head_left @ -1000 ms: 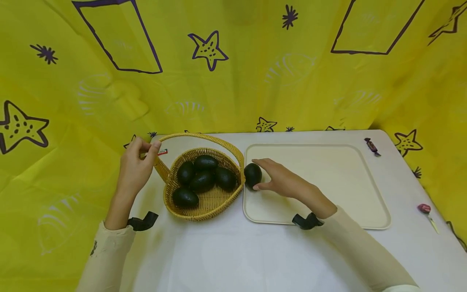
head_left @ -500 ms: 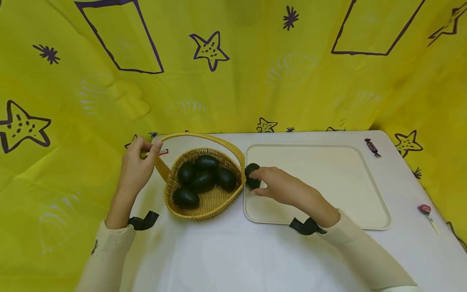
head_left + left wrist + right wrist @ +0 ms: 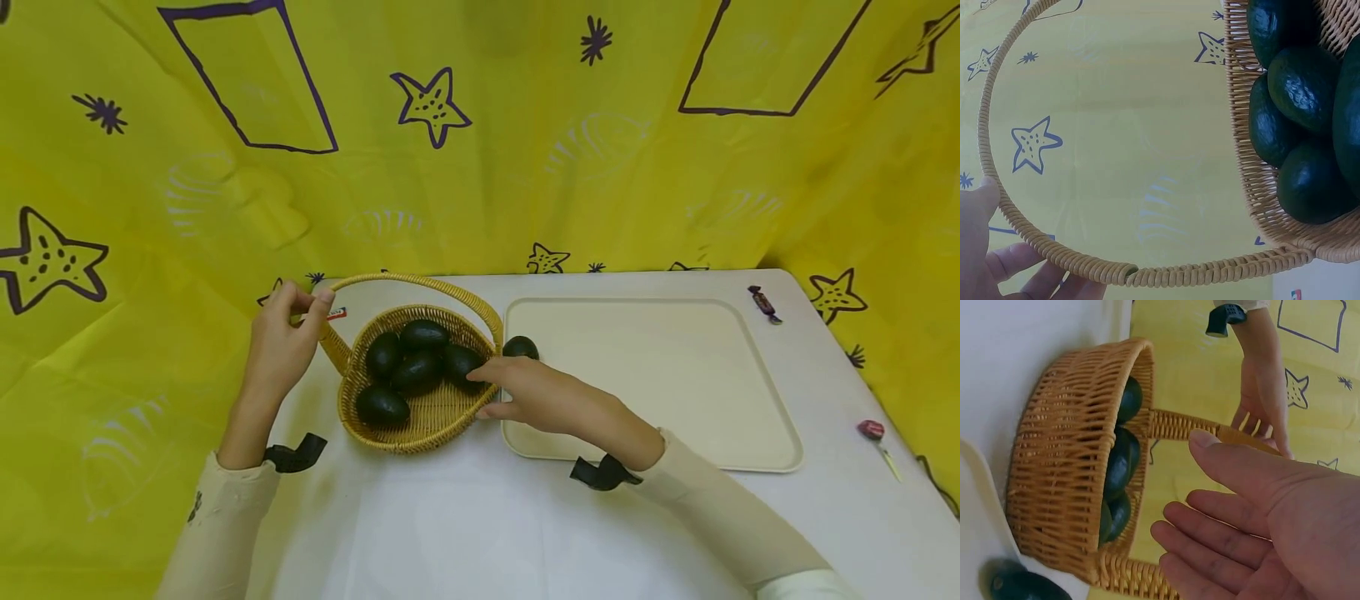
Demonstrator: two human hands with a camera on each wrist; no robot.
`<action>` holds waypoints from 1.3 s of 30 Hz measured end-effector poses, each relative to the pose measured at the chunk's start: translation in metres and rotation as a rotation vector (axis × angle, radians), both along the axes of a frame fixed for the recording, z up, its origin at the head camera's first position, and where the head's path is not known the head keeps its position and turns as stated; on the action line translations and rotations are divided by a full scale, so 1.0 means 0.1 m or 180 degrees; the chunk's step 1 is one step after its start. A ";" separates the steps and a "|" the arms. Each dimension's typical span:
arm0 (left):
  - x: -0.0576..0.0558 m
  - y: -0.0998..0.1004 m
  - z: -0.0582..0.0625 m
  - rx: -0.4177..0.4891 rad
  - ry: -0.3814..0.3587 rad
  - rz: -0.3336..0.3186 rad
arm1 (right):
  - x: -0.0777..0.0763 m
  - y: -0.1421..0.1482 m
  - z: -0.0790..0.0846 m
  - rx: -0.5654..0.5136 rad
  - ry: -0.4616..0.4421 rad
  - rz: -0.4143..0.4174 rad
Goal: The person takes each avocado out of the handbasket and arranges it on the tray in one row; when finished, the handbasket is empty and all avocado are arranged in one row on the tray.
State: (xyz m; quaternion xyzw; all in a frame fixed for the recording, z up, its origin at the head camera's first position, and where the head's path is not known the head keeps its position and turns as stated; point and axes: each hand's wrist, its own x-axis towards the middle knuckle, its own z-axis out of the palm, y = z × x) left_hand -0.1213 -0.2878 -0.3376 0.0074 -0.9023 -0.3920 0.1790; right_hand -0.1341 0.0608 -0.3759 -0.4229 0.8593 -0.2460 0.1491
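My left hand grips the arched handle of a wicker basket. In the left wrist view, the thumb and fingers lie round the handle. Several dark green avocados rest inside the basket. One more avocado lies on the tray's left edge, partly hidden behind my right hand. That hand hovers by the basket's right rim with its fingers over the edge. In the right wrist view, its fingers are extended and the palm holds nothing.
A cream tray stands right of the basket on the white table. At the right lie a wrapped candy and a lollipop. A yellow patterned cloth hangs behind the table.
My right hand has moved left from beside the tray's avocado to the basket's right rim. That avocado has stayed in place. My left hand still holds the handle.
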 end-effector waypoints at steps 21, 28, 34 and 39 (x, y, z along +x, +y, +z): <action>-0.02 -0.01 -0.02 -0.0097 0.0009 0.0023 | 0.04 -0.85 -0.20 0.1404 0.1048 -0.0619; -0.01 -0.01 0.00 -0.0087 -0.0010 0.0020 | -0.01 -1.00 -0.34 0.1672 0.1383 -0.0927; -0.01 -0.01 0.00 -0.0084 -0.0013 0.0009 | -0.07 -1.06 -0.42 0.1369 0.1057 -0.1269; -0.01 -0.01 0.00 -0.0075 -0.0018 0.0002 | -0.13 -1.09 -0.43 0.1358 0.0852 -0.1298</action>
